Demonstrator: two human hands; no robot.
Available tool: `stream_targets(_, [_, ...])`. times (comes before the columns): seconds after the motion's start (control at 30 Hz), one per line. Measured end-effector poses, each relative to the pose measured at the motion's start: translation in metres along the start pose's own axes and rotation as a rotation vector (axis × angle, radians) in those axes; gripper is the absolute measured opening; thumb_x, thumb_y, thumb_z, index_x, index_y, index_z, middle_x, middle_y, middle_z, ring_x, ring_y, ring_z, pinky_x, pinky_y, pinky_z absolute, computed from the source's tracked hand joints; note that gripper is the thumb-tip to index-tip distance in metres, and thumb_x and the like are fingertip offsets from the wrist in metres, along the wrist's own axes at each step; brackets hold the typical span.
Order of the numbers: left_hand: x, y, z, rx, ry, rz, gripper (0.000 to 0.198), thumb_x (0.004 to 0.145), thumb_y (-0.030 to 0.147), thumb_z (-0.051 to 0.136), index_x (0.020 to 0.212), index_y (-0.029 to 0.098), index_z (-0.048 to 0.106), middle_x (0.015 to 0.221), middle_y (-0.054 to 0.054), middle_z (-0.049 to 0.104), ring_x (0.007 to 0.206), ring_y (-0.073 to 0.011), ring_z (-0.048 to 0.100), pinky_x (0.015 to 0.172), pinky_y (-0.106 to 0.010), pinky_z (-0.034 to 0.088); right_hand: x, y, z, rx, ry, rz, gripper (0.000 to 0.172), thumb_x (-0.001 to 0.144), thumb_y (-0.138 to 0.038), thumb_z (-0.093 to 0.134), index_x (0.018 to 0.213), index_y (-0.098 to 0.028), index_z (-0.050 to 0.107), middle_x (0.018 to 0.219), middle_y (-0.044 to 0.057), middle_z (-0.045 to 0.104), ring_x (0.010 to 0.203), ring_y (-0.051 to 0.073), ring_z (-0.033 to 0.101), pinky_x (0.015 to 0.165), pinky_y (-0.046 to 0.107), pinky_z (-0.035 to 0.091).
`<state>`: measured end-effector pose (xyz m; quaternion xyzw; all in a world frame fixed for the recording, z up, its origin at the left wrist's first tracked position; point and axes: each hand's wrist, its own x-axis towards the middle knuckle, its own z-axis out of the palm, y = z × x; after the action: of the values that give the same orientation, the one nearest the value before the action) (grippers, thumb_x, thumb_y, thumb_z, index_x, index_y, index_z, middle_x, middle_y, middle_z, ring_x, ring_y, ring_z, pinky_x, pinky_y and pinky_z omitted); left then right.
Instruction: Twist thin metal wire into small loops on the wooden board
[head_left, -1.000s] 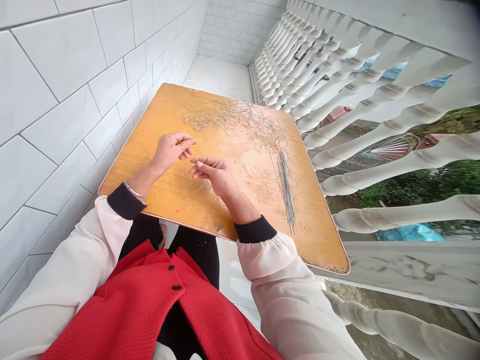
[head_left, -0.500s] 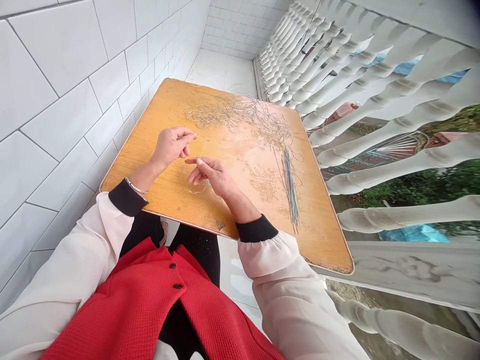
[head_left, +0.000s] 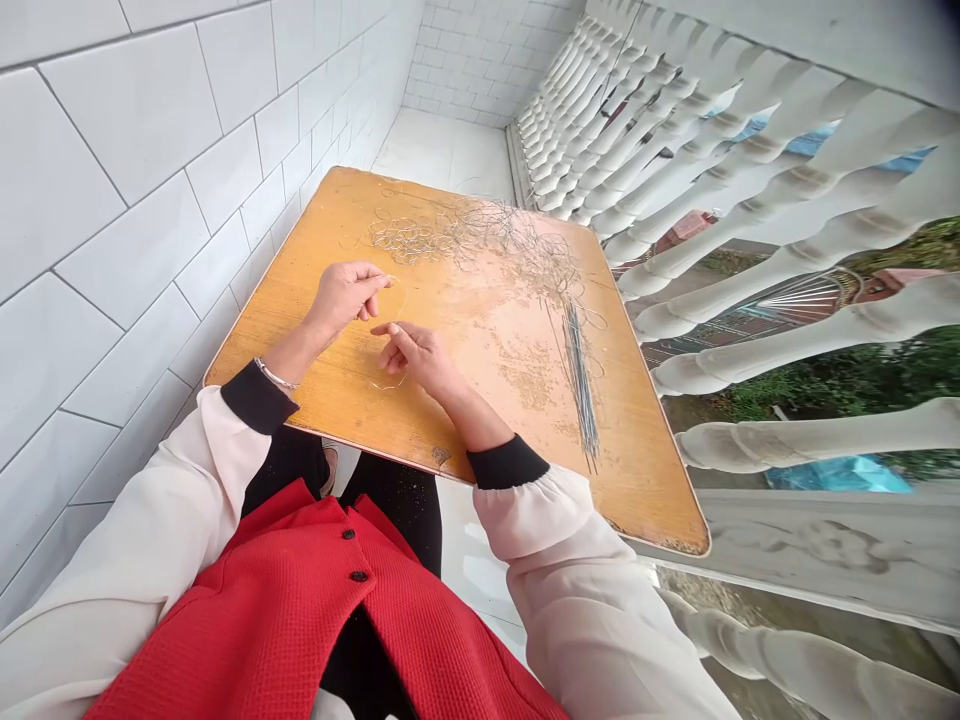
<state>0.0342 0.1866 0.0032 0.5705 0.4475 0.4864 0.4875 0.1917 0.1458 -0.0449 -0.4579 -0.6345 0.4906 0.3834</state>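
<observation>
White-tiled walls (head_left: 150, 190) and one row of turned white balusters (head_left: 750, 210) flank a wooden bench (head_left: 637, 470) with an orange-yellow top, viewed from above by the head-worn camera. Two hands are held over the near half of the bench, both forearms angled inward. Left hand (head_left: 345, 300): held narrow, fingers curled, with the thumb and forefinger pinching one end of a single thin wire loop (head_left: 403, 298). The loop arcs from that pinch down toward the right hand (head_left: 416, 358), which is palm-down and loosely open, with the forefinger extended toward the left hand and holding nothing that can be seen. The lower part of the loop lies just beneath these fingers; whether they touch it cannot be told. Farther across the bench are one cluster of small wire rings (head_left: 409, 240), one tangled mass of wire (head_left: 510, 235) and one bundle of straight wires (head_left: 580, 390), all too fine to count. Pale specks (head_left: 525, 375) mark the bench top. One bracelet (head_left: 274, 374) circles the left wrist. Two black cuffs (head_left: 259, 398) end cream sleeves (head_left: 555, 560), and two black buttons (head_left: 354, 555) show on a red vest (head_left: 300, 610).
</observation>
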Motion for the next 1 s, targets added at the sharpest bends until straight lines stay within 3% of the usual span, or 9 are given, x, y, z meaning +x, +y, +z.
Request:
stream_targets(0.13, [-0.001, 0.001, 0.000, -0.018, -0.048, -0.023, 0.025, 0.094, 0.030, 0.062, 0.077, 0.011, 0.066, 0.048, 0.002, 0.058, 0.040, -0.0040, 0.049, 0.045, -0.017, 0.034, 0.002, -0.001, -0.003, 0.128, -0.011, 0.037, 0.061, 0.074, -0.074, 0.066, 0.090, -0.016, 0.073, 0.065, 0.003, 0.071, 0.055, 0.010, 0.061, 0.056, 0.023, 0.048])
stream_targets(0.3, [-0.006, 0.005, -0.001, -0.036, -0.039, -0.066, 0.051, 0.092, 0.062, 0.052, 0.088, 0.012, 0.065, 0.055, -0.002, 0.064, 0.048, -0.0081, 0.059, 0.050, -0.018, 0.041, 0.002, -0.004, -0.003, 0.233, 0.042, 0.044, 0.049, 0.073, -0.065, 0.073, 0.083, -0.017, 0.072, 0.063, 0.001, 0.069, 0.052, 0.008, 0.058, 0.054, 0.022, 0.046])
stream_targets(0.43, [-0.006, 0.005, -0.003, -0.055, -0.039, -0.084, 0.061, 0.090, 0.070, 0.045, 0.095, 0.012, 0.065, 0.063, -0.006, 0.068, 0.056, -0.0103, 0.064, 0.053, -0.018, 0.044, 0.003, -0.005, -0.004, 0.271, 0.089, 0.027, 0.041, 0.073, -0.057, 0.077, 0.083, -0.018, 0.071, 0.062, -0.001, 0.068, 0.052, 0.008, 0.057, 0.055, 0.022, 0.046])
stream_targets(0.6, [-0.003, -0.004, -0.005, -0.022, -0.002, -0.105, 0.061, 0.089, 0.071, 0.047, 0.101, 0.013, 0.064, 0.076, -0.009, 0.072, 0.067, -0.0128, 0.068, 0.057, -0.019, 0.046, 0.004, -0.004, -0.011, 0.311, 0.233, -0.039, 0.029, 0.079, -0.049, 0.074, 0.083, -0.021, 0.069, 0.073, 0.001, 0.073, 0.062, 0.009, 0.062, 0.067, 0.025, 0.051])
stream_targets(0.7, [-0.002, -0.011, -0.005, 0.050, -0.118, -0.156, 0.056, 0.088, 0.067, 0.053, 0.095, 0.013, 0.065, 0.080, -0.009, 0.072, 0.069, -0.0135, 0.068, 0.059, -0.020, 0.047, 0.006, -0.003, -0.019, 0.334, 0.275, -0.079, 0.022, 0.082, -0.043, 0.072, 0.082, -0.022, 0.068, 0.079, 0.001, 0.073, 0.069, 0.009, 0.063, 0.074, 0.025, 0.051])
stream_targets(0.9, [-0.006, -0.014, -0.005, 0.161, -0.556, -0.241, 0.042, 0.085, 0.053, 0.067, 0.091, 0.012, 0.067, 0.082, -0.010, 0.072, 0.072, -0.0162, 0.070, 0.063, -0.025, 0.051, 0.009, -0.002, -0.034, 0.383, 0.310, -0.081, 0.018, 0.081, -0.041, 0.072, 0.082, -0.024, 0.068, 0.083, -0.001, 0.072, 0.073, 0.009, 0.063, 0.079, 0.024, 0.052])
stream_targets(1.0, [-0.008, -0.017, -0.004, 0.211, -0.685, -0.237, 0.034, 0.078, 0.040, 0.077, 0.094, 0.012, 0.067, 0.085, -0.009, 0.073, 0.073, -0.0162, 0.070, 0.061, -0.025, 0.051, 0.010, -0.002, -0.037, 0.420, 0.308, -0.076, 0.017, 0.080, -0.040, 0.074, 0.082, -0.025, 0.068, 0.084, -0.002, 0.072, 0.076, 0.009, 0.064, 0.080, 0.024, 0.052])
